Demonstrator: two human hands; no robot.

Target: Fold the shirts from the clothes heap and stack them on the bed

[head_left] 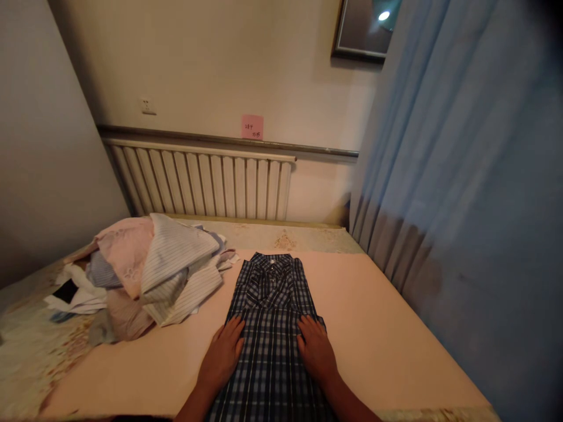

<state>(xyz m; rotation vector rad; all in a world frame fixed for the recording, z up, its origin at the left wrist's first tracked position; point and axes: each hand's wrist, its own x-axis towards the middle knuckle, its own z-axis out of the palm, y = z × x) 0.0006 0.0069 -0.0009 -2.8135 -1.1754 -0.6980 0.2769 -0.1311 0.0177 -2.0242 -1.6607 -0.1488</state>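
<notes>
At lower centre frame, the plaid shirt point(273, 340), presumably light and limp, is best gripped by its side edges, where left hand point(225, 349) and right hand point(317, 350) are laid flat, nothing grasped.

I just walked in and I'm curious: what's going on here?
A person rests the left hand and right hand on either side of a dark plaid shirt. It lies in a narrow shape on a pink sheet, collar at the far end. A jumbled pile of clothes sits to the left.
</notes>
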